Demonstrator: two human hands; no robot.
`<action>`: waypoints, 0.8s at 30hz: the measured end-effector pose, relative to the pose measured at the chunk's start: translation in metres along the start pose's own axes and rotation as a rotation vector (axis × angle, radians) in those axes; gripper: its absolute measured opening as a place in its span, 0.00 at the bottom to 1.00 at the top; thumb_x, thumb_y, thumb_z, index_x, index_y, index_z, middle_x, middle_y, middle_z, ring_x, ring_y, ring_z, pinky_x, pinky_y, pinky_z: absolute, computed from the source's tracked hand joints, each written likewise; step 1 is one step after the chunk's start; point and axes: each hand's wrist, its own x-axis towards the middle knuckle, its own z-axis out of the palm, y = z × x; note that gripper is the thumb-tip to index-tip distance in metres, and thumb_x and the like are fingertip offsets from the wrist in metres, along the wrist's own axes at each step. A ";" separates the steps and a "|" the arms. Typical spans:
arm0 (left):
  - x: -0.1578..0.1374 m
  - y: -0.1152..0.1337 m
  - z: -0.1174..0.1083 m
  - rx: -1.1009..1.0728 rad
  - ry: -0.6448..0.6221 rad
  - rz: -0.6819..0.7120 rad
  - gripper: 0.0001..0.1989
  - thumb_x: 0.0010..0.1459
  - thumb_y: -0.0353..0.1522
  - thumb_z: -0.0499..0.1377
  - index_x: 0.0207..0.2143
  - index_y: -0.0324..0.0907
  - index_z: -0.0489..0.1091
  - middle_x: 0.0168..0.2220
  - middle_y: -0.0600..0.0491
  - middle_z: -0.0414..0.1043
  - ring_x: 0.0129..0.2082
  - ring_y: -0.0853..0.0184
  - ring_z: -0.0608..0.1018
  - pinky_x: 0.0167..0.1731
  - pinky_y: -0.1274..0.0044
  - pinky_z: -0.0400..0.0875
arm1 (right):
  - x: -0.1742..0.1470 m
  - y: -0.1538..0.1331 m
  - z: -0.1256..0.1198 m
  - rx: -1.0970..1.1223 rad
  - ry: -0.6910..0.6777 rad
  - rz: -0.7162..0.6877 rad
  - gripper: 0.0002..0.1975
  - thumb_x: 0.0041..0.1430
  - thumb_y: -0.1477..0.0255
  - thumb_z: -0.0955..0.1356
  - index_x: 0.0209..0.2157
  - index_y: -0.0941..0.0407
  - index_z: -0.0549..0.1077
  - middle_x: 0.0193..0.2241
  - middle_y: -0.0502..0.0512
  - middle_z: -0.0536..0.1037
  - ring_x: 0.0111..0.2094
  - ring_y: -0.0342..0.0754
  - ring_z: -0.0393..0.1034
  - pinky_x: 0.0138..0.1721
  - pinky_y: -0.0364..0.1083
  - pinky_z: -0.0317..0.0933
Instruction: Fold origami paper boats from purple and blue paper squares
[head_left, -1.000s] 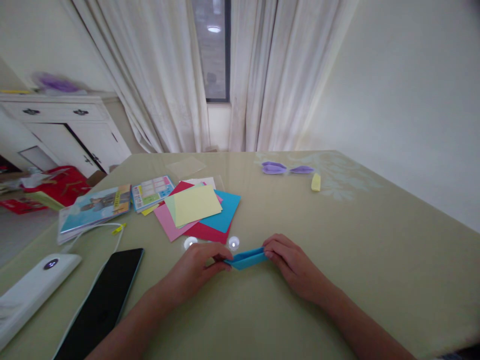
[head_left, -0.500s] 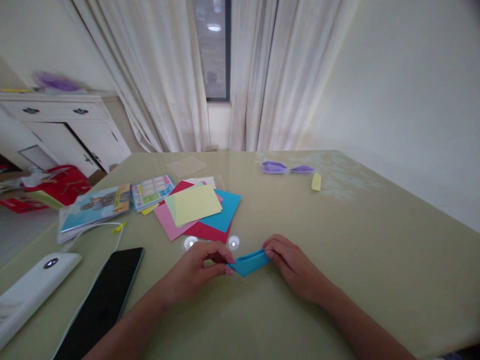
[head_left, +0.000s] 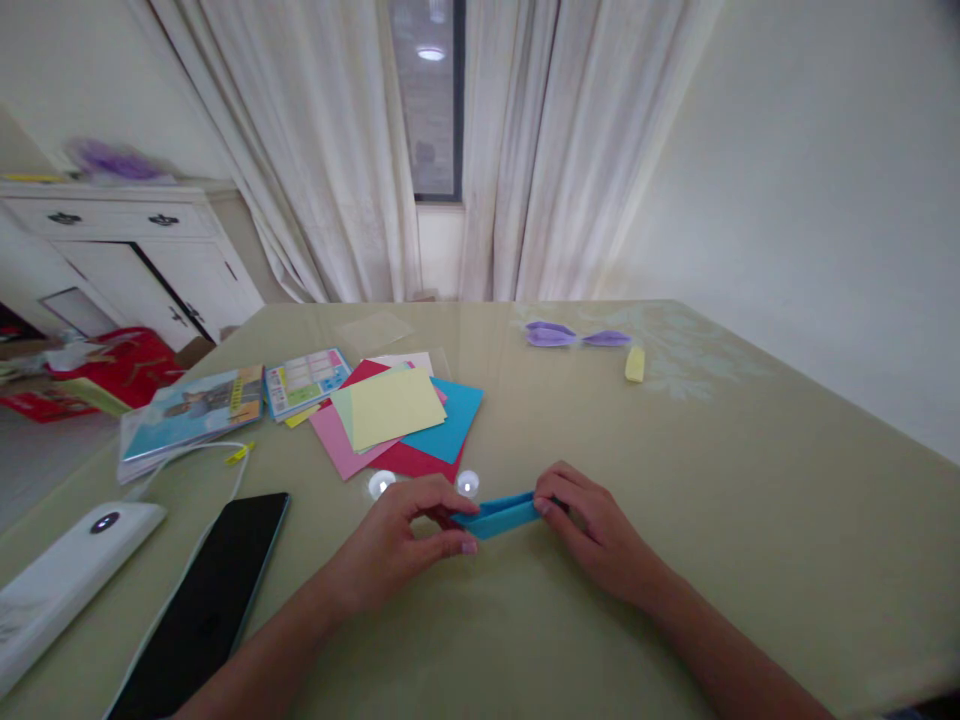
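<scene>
While a white oblong device (head_left: pixel 82 585) is lying at the far left of the table (head_left: pixel 765 520), a black phone-like slab (head_left: pixel 202 590) is resting near it, screen up. Behind these: printed booklets (head_left: pixel 195 412), one partly covering another. Next, a printed card (head_left: pixel 307 380), flat.

Sheet stock: one fanned pile (head_left: pixel 397 405), with pale yellow on top and green, pink, red and blue showing beneath. These sheets are lying flat, showing no folds.

Left hand (head_left: pixel 394 540), bare: curving around the left end of the blue folded paper (head_left: pixel 506 518), index finger over it, thumb below; whether the thumb is pressing on it cannot be told.

Blue folded paper, one piece: spanning the gap between the hands, near the pile, tilting slightly up to the right. Folding is evidently well begun, the sheet having a narrow, long form with a slot along its top; how many folds are remaining is not showing.

Purple shapes (head_left: pixel 551 335), two parts, apparently folded: lying at the back, well apart from the hands.

Right hand (head_left: pixel 600 530), bare: pinching the blue piece's right end between thumb and fingers.

Small yellow block (head_left: pixel 634 365): standing or lying near the purple shapes; which, cannot be told.
</scene>
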 end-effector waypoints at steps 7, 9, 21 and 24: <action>0.001 -0.006 0.002 0.166 0.214 0.005 0.10 0.64 0.34 0.69 0.47 0.50 0.85 0.42 0.55 0.88 0.37 0.63 0.88 0.41 0.75 0.82 | -0.001 0.000 -0.001 0.035 0.078 -0.084 0.05 0.74 0.70 0.68 0.42 0.53 0.78 0.41 0.55 0.76 0.40 0.48 0.73 0.42 0.45 0.67; 0.000 -0.006 0.001 0.191 0.226 -0.005 0.09 0.65 0.32 0.67 0.46 0.51 0.85 0.41 0.56 0.88 0.38 0.63 0.89 0.41 0.75 0.83 | -0.001 0.000 -0.001 0.036 0.079 -0.099 0.04 0.73 0.71 0.70 0.44 0.53 0.79 0.43 0.56 0.77 0.41 0.48 0.74 0.44 0.45 0.69; -0.002 -0.012 0.008 0.562 0.257 0.376 0.11 0.72 0.33 0.62 0.53 0.48 0.80 0.52 0.48 0.84 0.50 0.58 0.85 0.50 0.67 0.81 | -0.002 0.003 0.005 0.010 0.172 -0.207 0.04 0.71 0.74 0.72 0.46 0.53 0.79 0.39 0.54 0.83 0.40 0.47 0.79 0.44 0.44 0.73; -0.005 -0.006 0.025 0.608 0.252 0.507 0.11 0.71 0.35 0.63 0.54 0.46 0.79 0.50 0.47 0.84 0.48 0.59 0.84 0.51 0.67 0.79 | -0.003 -0.009 0.013 0.015 0.136 -0.204 0.07 0.71 0.75 0.71 0.48 0.52 0.78 0.40 0.55 0.83 0.38 0.46 0.78 0.42 0.44 0.73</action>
